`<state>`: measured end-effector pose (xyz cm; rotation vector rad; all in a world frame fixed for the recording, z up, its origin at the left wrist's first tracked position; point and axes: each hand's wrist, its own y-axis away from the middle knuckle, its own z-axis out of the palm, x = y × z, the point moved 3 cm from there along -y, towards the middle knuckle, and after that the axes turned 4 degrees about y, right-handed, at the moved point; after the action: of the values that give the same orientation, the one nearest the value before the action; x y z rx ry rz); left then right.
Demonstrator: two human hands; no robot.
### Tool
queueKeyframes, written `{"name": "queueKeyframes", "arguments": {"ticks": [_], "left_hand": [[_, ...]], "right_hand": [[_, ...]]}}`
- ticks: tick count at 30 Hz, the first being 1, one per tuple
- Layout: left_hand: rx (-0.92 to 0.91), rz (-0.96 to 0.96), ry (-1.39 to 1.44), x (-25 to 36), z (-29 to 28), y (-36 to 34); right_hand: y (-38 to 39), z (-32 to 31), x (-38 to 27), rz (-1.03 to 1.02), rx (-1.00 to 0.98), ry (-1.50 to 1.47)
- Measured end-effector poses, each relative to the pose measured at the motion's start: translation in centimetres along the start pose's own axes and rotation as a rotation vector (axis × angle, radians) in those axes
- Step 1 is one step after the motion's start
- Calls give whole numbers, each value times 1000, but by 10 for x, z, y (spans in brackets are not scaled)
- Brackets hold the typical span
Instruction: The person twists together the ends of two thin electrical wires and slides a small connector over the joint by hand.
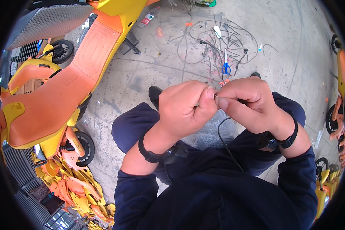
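A grey concrete floor (pixel 122 86) spreads beneath and around the blue-handled scissors (pixel 226 69). Well to the left of the scissors stands an orange-and-yellow scooter (pixel 46 94), and a heap of yellow and orange panels (pixel 78 188) lies left of them and nearer the person. A tangle of dark cables (pixel 234 36) spreads around and beyond the scissors.

On their near side, the left hand (pixel 188 105) and the right hand (pixel 251 101) meet almost fingertip to fingertip. Both hands are mostly closed, fingers curled, thumb and forefinger pinched together. Nearer the person than the scissors, under the hands, lies clear bubble wrap (pixel 212 134). A black cable (pixel 219 134) curves down from beneath the right hand; whether it joins the pinched piece cannot be told. Left of the scissors and beyond them lies a clear plastic bottle (pixel 146 20), its contents too small to tell.

Smallest is a thin wire (pixel 217 96), just nearer than the scissors, bridging both hands' fingertips.
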<state>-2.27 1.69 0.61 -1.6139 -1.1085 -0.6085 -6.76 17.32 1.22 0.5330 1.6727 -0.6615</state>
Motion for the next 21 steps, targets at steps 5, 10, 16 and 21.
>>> {"name": "queueKeyframes", "arguments": {"ticks": [5, 10, 16, 21], "left_hand": [[21, -188, 178, 2, 2, 2], [37, -289, 338, -2, 3, 5], [59, -342, 477, 2, 5, 3], [-61, -289, 552, -7, 0, 2]], "right_hand": [[3, 0, 2, -54, 26, -47], [3, -1, 3, -22, 5, -146], [3, 1, 5, -22, 6, -260], [0, -6, 6, 48, -11, -314]]}}
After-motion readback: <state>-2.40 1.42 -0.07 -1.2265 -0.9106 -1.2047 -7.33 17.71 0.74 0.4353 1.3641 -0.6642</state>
